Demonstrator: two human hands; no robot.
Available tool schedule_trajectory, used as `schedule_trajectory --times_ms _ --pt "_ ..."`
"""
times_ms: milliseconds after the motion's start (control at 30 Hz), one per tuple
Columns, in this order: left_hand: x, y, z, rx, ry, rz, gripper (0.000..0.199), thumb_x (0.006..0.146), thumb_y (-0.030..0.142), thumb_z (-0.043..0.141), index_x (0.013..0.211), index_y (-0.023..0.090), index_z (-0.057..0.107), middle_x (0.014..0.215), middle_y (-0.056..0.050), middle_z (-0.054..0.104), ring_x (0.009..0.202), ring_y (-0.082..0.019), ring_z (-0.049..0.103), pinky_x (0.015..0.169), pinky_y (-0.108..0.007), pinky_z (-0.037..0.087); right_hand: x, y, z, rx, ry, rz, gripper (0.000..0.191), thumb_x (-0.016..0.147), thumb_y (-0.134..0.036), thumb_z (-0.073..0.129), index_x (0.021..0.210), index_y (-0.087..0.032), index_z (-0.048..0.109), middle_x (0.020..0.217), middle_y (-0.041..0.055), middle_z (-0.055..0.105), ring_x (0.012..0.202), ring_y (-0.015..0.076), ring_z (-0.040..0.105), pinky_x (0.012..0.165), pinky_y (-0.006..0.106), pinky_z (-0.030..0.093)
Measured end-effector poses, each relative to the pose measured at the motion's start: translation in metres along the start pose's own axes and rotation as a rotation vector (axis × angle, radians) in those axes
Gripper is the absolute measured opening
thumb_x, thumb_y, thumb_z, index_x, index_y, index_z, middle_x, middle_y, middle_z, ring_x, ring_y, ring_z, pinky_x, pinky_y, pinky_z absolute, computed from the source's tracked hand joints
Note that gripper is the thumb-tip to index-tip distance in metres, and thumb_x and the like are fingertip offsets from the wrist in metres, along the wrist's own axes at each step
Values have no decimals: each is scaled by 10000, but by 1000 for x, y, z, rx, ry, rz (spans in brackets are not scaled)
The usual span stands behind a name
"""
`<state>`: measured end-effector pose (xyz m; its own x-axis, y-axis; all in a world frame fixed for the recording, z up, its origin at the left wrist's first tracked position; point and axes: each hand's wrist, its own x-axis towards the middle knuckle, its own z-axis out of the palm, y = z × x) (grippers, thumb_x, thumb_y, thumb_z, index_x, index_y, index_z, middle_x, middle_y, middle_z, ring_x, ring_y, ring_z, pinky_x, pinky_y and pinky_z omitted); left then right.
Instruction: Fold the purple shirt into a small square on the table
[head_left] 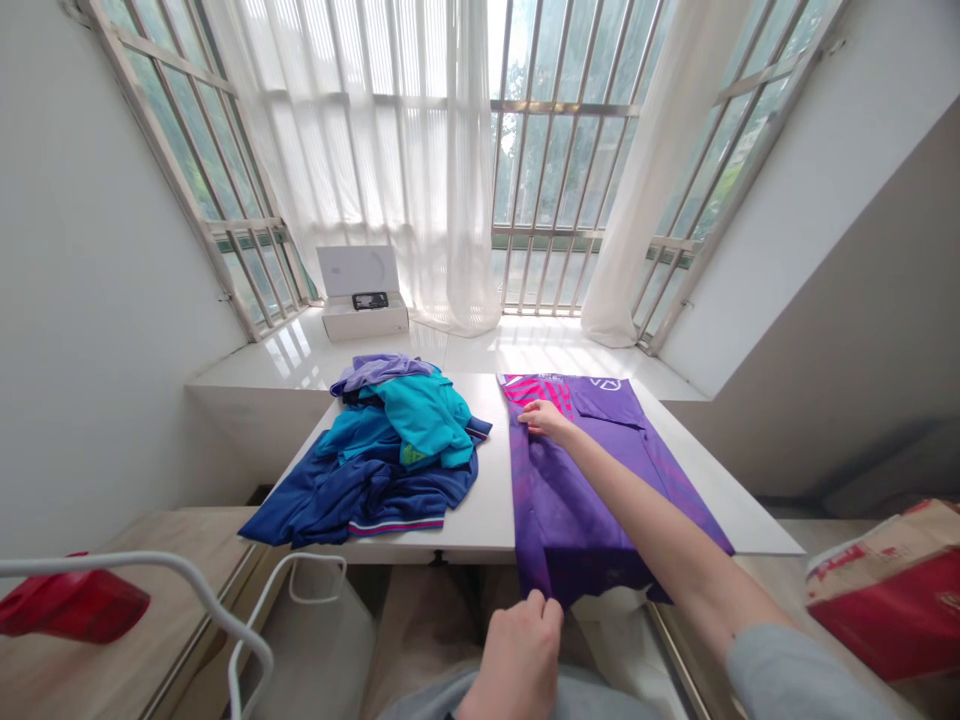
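A purple garment [600, 480] with a pink striped patch and white print at its far end lies spread on the right half of the white table [491, 500]. Its near end hangs over the front edge. My left hand [521, 640], closed, grips the hanging near corner at the left side. Farther up that same side, my right hand [545, 420] pinches the fabric near the pink patch, with the arm reaching across the garment. A strip along the left side looks folded over. Left of it, a crumpled pile holds a navy garment [375, 490], a teal one [435, 415] and a lilac one [382, 370].
An open white box [364, 322] with a black item inside stands on the window sill [465, 352]. White tubing [217, 610] and a red object [75, 605] are at the lower left. A red and beige bag [892, 590] sits at the right.
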<state>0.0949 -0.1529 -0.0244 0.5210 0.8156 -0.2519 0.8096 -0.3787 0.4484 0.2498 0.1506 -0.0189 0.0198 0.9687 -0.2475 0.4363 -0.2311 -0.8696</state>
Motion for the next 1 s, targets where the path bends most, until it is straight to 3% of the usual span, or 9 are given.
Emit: schedule_trajectory --times_ms 133,300,467,600,700,800,900,1000 --pt "7 4 1 62 -69 71 409 749 13 537 1129 140 619 1119 -143 656 968 -306 668 772 -403 542 5 12 -5 -287 100 -63 285 949 -357 632 1155 -160 630 1153 64 656 978 191 654 841 395 570" --pt "26 -2 18 129 -140 91 353 753 69 622 1104 94 647 1091 -182 662 961 -345 666 791 -472 557 9 18 -17 -529 156 -162 172 885 -320 682 941 -158 670 959 46 698 891 177 648 803 331 523" --pt "38 -23 29 93 -24 149 380 798 152 675 1176 143 634 1212 -169 638 1067 -349 639 831 -449 565 18 26 -67 -669 277 -124 137 888 -280 624 910 -159 684 938 99 716 923 208 653 792 305 487" --pt "37 -27 -2 -163 -33 373 389 840 184 679 1219 259 633 1175 -46 687 985 -216 683 861 -287 551 26 42 -116 -741 281 -45 194 913 -338 653 909 -146 680 945 57 705 897 183 660 829 361 530" --pt "42 -24 -33 -254 159 423 347 901 150 585 1214 292 634 1170 -8 697 1039 -169 659 937 -243 508 37 51 -138 -768 268 -29 227 940 -377 635 976 -157 677 1024 43 699 935 178 662 861 386 547" --pt "59 -29 -41 -85 454 251 388 944 247 554 1330 234 583 1386 -88 595 1276 -267 538 1081 -399 436 58 52 -146 -774 260 -60 240 961 -384 608 1031 -165 675 1093 54 694 987 186 660 894 404 546" --pt "83 -45 -17 161 633 170 627 926 489 579 1445 148 498 1505 -168 483 1377 -372 435 1096 -518 399 85 49 -146 -773 249 -118 258 965 -397 599 1046 -165 679 1107 57 702 1002 189 665 911 412 540" --pt "104 -63 17 313 757 240 763 895 665 526 1455 149 497 1463 -154 540 1327 -351 502 1102 -500 393 110 47 -143 -779 231 -177 234 942 -362 622 1035 -162 702 1078 75 733 988 193 683 905 379 525"
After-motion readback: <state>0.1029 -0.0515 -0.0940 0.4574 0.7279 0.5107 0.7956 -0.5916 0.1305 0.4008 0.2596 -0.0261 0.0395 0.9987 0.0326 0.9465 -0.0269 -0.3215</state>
